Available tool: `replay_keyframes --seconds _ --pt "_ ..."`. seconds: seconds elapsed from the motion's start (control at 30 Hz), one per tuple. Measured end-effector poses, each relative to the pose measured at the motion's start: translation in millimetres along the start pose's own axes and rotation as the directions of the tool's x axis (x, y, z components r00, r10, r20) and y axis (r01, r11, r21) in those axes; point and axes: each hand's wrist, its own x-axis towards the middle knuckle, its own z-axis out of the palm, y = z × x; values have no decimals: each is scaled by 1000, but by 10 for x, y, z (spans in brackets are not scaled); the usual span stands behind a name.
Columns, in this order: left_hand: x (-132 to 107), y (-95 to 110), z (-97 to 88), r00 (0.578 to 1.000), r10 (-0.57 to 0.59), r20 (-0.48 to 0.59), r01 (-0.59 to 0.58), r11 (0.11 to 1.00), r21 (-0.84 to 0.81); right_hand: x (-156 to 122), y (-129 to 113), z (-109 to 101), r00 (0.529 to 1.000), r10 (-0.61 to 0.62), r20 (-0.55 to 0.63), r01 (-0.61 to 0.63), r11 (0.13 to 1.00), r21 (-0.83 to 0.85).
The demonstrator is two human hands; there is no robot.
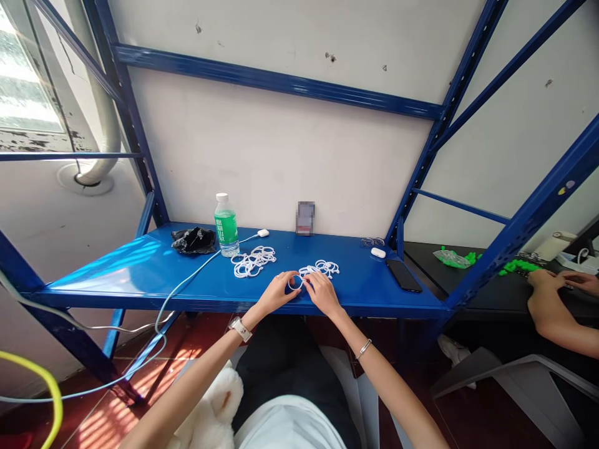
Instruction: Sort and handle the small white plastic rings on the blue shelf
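Observation:
Between my hands, near the front edge of the blue shelf (187, 290), is a small white ring (294, 285). My left hand (277, 290) pinches its left side between thumb and fingers. The fingers of my right hand (322, 293) close on the ring's right side. Just behind my right hand lies a pile of white rings (330, 267), partly hidden by the fingers. Another pile of white rings (253, 262) lies to the left, beyond my left hand. Whether the ring is closed or has a gap is too small to tell.
A water bottle (227, 227), black plastic bag (194, 240) and white plug on a cable (263, 233) stand at back left. On the right lie a phone (403, 275), white earbud case (378, 252) and glasses (373, 241). A co-worker's arm (556, 315) is at the dark table.

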Motion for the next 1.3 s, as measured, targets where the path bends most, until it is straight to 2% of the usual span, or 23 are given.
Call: replay_keyframes --seconds 0.67,1.3 --pt "2 -21 48 999 2 -41 -3 1000 -8 -27 26 23 1000 -21 -6 20 1000 -14" --pt "3 -68 88 999 -15 -34 14 999 -44 -25 58 57 1000 -27 -10 27 1000 -14"
